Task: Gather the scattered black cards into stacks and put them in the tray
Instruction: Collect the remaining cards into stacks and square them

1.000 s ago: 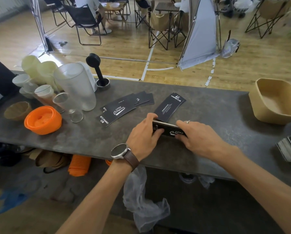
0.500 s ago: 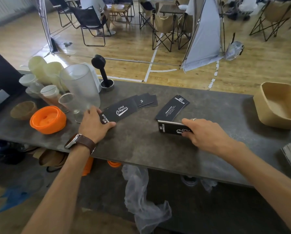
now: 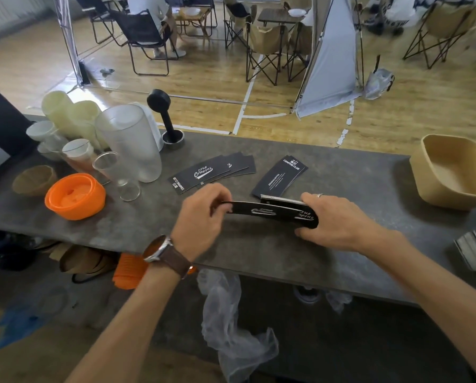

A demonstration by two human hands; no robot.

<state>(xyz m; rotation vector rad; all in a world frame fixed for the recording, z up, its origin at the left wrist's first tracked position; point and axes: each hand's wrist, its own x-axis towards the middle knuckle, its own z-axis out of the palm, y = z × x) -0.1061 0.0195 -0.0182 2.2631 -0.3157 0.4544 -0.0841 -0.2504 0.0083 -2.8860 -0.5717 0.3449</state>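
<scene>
A long grey counter [image 3: 259, 252] is spreading across the view, and at its right end the tan tray [image 3: 435, 186] is sitting with nothing visible inside it, well apart from the work. At the left, a frosted pitcher [image 3: 129, 142] and an orange lid [image 3: 75, 196] are crowding the surface near the loose cards. Behind the hands, a fanned group of black cards [image 3: 214, 172] is lying flat, and a second small pile [image 3: 279, 176] is resting just beside it to the right. The right hand [image 3: 339, 222] is gripping the gathered stack [image 3: 282, 201], thumb curled under its near edge, while the left hand [image 3: 203, 214] is pinching one end of a single card [image 3: 259, 210] and feeding it onto that stack. The card is bowing along its length, so it could be springing out of the pinch or sliding off crooked, leaving the stack ragged. The stack is also resting against the corner of the second pile, and a careless push could be scattering those cards. Reaching left for the fan is risking a knock against the stemmed glass [image 3: 118, 172] standing close by.
</scene>
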